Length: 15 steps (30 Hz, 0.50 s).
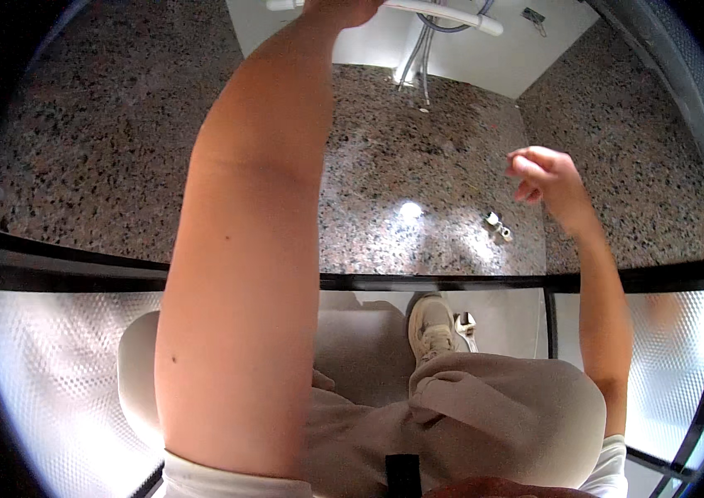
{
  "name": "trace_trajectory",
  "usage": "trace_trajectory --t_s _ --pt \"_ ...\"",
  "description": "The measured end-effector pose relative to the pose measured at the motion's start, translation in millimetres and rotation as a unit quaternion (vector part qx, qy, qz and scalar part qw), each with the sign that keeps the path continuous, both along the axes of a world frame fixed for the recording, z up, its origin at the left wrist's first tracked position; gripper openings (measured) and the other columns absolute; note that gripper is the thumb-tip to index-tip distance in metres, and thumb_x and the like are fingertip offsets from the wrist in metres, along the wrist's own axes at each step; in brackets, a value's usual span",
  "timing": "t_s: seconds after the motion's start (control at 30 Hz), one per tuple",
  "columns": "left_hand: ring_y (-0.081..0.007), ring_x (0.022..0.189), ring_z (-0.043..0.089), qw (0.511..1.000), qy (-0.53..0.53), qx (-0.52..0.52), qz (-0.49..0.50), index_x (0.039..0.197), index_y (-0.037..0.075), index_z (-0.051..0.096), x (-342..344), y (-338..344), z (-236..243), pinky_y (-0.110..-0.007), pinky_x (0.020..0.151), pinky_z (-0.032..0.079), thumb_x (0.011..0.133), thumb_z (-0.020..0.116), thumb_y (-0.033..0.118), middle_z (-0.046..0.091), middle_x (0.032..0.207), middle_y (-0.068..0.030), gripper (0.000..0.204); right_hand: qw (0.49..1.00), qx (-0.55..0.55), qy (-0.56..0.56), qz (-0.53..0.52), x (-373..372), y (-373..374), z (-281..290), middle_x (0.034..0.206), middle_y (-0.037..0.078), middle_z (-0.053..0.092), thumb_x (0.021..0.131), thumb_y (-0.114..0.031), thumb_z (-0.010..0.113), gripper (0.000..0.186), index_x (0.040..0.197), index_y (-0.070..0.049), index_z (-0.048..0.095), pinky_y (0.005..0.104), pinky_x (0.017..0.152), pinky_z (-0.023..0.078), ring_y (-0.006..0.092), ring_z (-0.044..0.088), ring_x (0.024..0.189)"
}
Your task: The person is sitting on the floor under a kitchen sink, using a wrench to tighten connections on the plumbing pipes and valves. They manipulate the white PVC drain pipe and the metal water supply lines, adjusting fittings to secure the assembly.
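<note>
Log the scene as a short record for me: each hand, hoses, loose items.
Left hand: raised at the white plastic pipe; grip cut off by frame
Right hand: over the speckled brown granite surface, fingers curled
Hoses: grey flexible hoses hanging near the pipe
Loose items: small shiny metal fitting on granite; silver metal wrench beside beige lace-up shoe

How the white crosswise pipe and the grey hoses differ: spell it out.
The white crosswise pipe is thick; the grey hoses are thin. The pipe looks straight; the hoses bend. The pipe runs across; the hoses mostly hang downward. Both show near the top of the view.
</note>
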<state>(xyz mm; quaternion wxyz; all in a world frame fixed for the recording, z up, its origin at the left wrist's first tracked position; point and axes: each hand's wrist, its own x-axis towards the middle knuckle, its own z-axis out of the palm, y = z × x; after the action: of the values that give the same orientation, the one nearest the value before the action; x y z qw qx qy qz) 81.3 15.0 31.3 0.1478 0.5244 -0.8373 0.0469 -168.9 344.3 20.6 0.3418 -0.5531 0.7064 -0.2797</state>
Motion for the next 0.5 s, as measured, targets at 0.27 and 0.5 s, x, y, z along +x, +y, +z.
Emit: trace_trajectory --t_s 0.27,0.5 --pt "-0.0356 0.137 0.037 0.996 -0.085 0.016 0.031 0.145 0.002 0.036 2.6 31.8 7.2 -0.053 0.114 0.027 0.081 0.064 0.042 0.042 0.145 -0.0199 0.08 0.993 -0.059 -0.091 0.052 37.8 -80.6 4.8 0.078 0.003 0.06 0.094 -0.02 0.062 0.022 0.101 0.001 0.063 0.0256 0.057 0.05 0.0101 0.056 0.059" --pt "-0.0339 0.139 0.035 0.992 -0.096 -0.04 0.068 0.147 0.003 0.033 -0.5 21.0 -16.0 -0.052 0.115 0.025 0.079 0.067 0.036 0.04 0.146 -0.0179 0.083 0.973 -0.21 -0.056 0.074 63.6 -176.3 24.3 0.097 0.006 0.067 0.095 -0.026 0.061 0.032 0.119 -0.005 0.062 0.0293 0.062 0.051 0.0134 0.062 0.067"
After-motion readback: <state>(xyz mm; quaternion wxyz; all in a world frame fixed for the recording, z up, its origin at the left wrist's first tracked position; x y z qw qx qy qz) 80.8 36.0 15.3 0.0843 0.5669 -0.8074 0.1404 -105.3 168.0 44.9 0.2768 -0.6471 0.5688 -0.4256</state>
